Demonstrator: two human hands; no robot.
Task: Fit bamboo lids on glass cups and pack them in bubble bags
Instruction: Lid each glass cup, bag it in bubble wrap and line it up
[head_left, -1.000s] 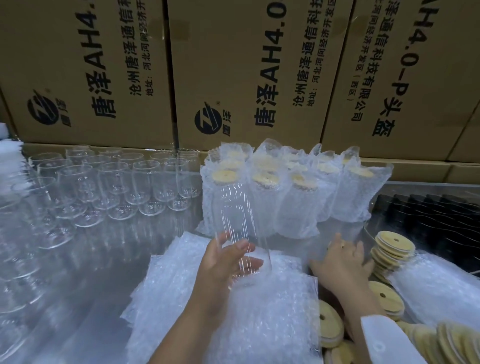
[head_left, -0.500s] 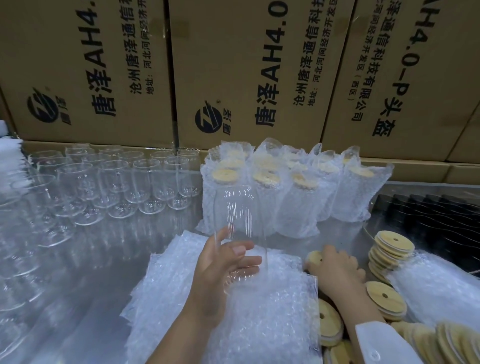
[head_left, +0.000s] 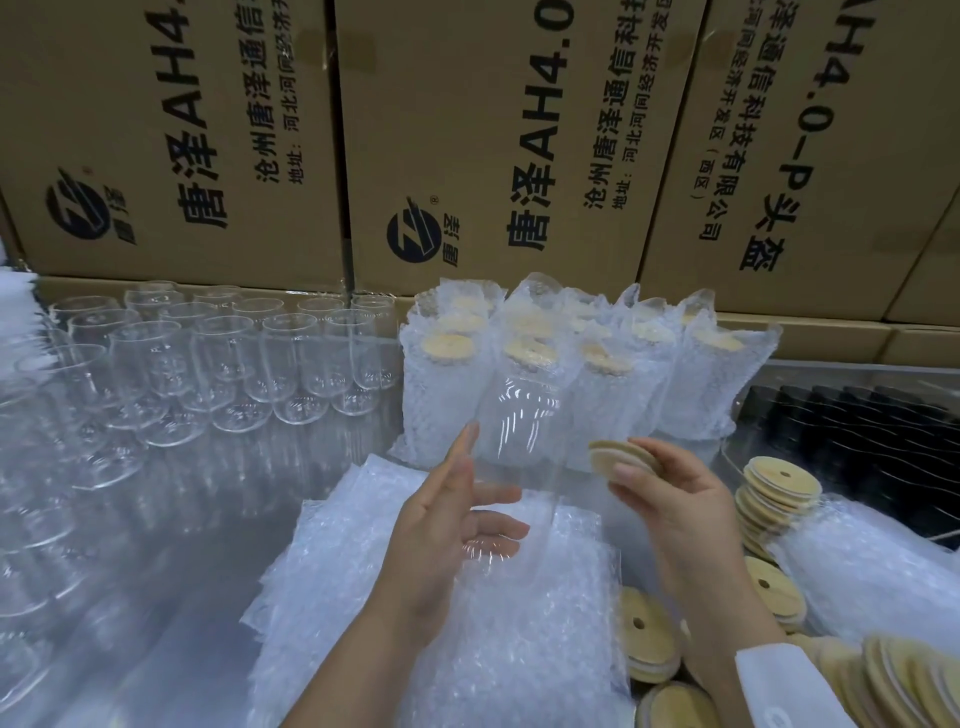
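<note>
My left hand (head_left: 441, 525) grips a clear glass cup (head_left: 519, 431) near its base and holds it upright above a stack of flat bubble bags (head_left: 498, 639). My right hand (head_left: 675, 499) pinches a round bamboo lid (head_left: 621, 457) just right of the cup, a little below its rim and apart from it. Loose bamboo lids (head_left: 779, 483) with centre holes lie stacked to the right. Several packed cups in bubble bags (head_left: 571, 358), with lids on, stand behind the held cup.
Rows of bare glass cups (head_left: 208, 364) fill the table's left and back left. Cardboard boxes (head_left: 467, 130) form a wall at the back. A black tray (head_left: 857, 431) sits at the right, with a plastic bag (head_left: 872, 571) lying among the lids.
My right hand has lifted from the lid pile with a bamboo lid and moved up toward the cup. My left hand has raised the cup slightly.
</note>
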